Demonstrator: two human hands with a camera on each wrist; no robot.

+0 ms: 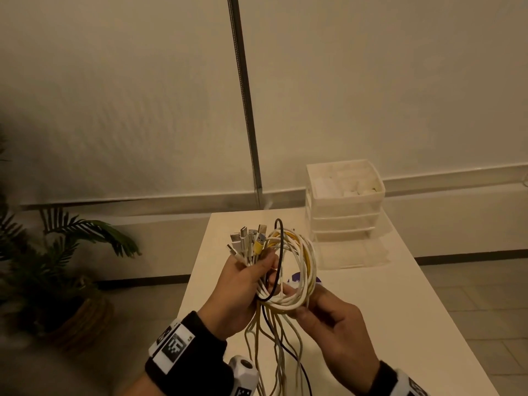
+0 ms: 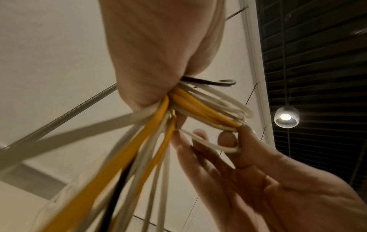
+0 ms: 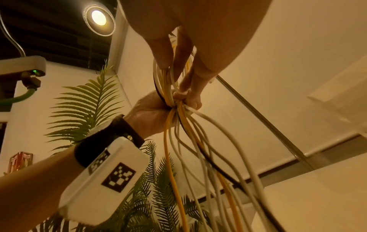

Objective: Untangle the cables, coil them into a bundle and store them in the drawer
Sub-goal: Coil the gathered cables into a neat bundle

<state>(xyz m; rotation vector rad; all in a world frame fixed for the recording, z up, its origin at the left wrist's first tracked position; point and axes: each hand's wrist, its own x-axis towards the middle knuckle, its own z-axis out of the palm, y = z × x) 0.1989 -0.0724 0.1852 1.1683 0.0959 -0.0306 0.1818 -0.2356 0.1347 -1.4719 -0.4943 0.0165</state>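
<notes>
Cables (image 1: 288, 270): plugs up, tails down.

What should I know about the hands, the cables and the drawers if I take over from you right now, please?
Left hand: grips the cables just below their plugs.
Right hand: pinches the bottom of the coil.
Cables: a few loops wound and held above the table; long tails hang loose below the hands.
Drawers: at the table's far end, the bottom one pulled out.
Done: plugs gathered, coiling begun.
Left: wind in the tails, then put the bundle in the drawer.
</notes>
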